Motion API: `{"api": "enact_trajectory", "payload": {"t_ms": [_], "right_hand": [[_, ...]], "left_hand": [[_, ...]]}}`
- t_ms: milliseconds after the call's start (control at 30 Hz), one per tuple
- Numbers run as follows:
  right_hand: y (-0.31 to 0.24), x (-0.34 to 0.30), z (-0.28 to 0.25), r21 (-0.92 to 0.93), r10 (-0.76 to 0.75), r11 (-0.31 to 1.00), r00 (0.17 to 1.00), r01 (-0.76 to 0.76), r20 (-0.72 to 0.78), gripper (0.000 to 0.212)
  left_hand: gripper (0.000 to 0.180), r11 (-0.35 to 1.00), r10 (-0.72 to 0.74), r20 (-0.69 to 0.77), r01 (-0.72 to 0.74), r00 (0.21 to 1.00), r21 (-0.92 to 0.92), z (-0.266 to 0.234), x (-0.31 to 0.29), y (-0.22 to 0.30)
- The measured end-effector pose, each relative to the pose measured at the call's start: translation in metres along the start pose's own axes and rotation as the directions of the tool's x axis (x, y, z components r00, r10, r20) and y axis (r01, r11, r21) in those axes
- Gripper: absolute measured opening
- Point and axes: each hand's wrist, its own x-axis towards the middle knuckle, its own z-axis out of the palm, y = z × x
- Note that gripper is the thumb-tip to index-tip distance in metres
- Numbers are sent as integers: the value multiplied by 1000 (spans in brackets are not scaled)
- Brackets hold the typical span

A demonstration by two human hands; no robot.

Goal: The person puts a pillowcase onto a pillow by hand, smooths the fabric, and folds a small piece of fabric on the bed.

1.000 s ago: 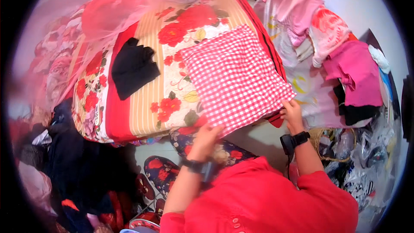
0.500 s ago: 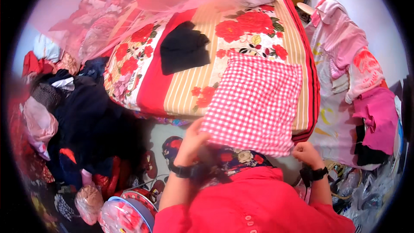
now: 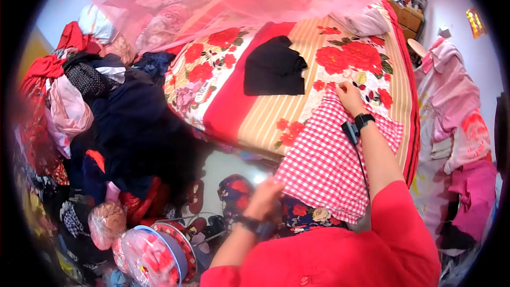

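Observation:
A red-and-white checked cloth [image 3: 340,159] lies over the near right edge of the bed, its near part hanging over the side. My right hand [image 3: 349,98] reaches across it, fingers closed on its far left corner, which is drawn up to a point. At the near left corner of the cloth is my left hand [image 3: 267,197], slightly blurred, with its fingertips pinched on the edge. A folded black garment [image 3: 274,68] rests on the bed to the left of the cloth, touched by neither hand.
The bed [image 3: 234,119] has a striped, red-flowered sheet, with pink netting [image 3: 175,8] over its far side. Dark clothes [image 3: 135,122] are heaped on the left. A blue basin [image 3: 175,250] stands near lower left. Pink clothes [image 3: 451,87] hang on the right.
My right hand has moved from the cloth's near right corner to its far left corner and closed there. The cloth's far left part is pulled up. The view has shifted left.

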Motion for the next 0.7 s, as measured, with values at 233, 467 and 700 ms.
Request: {"api": "enact_trajectory", "payload": {"t_ms": [233,467,700], "right_hand": [[29,36,28,-33,96,995,891,-91,443,43],[9,29,16,186,131,943,824,-275,551,29],[3,48,-27,372,14,924,979,-91,205,14]], "left_hand": [[22,995,-79,-63,82,995,56,-7,-1,4],[24,993,-115,-71,116,991,10,4,0,15],[15,983,57,-224,-15,973,184,0,-6,12]]}}
